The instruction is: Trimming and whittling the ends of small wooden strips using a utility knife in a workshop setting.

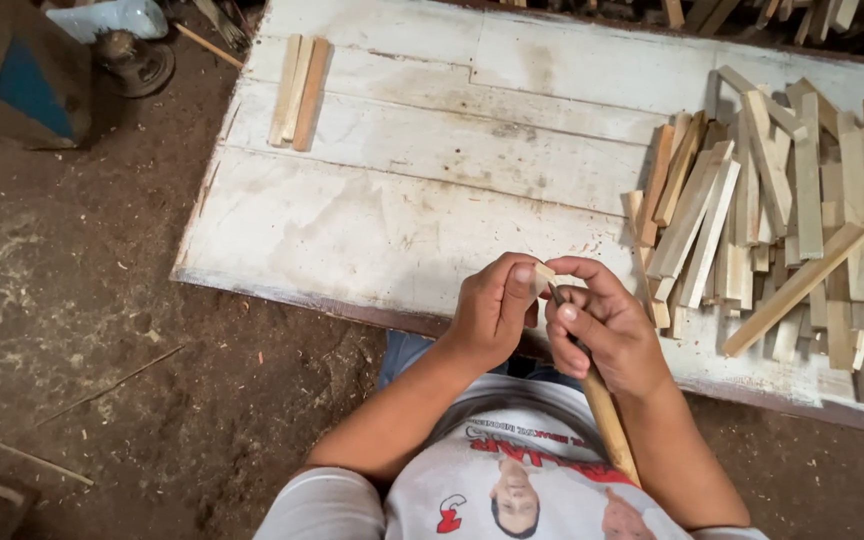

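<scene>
My left hand (492, 308) pinches a small pale wooden piece (544, 272) between thumb and fingers, just above the near edge of a white-painted board table (432, 190). My right hand (607, 325) grips a tool with a long wooden handle (609, 420); its dark tip rests against the small piece. The handle slants down toward my chest. Both hands are close together, touching around the piece.
A large heap of cut wooden sticks (782, 220) covers the table's right side. Three short sticks (298, 92) lie side by side at the far left of the table. Dirt floor (82, 330) lies left, with a blue box (22, 75) and a small machine (137, 60).
</scene>
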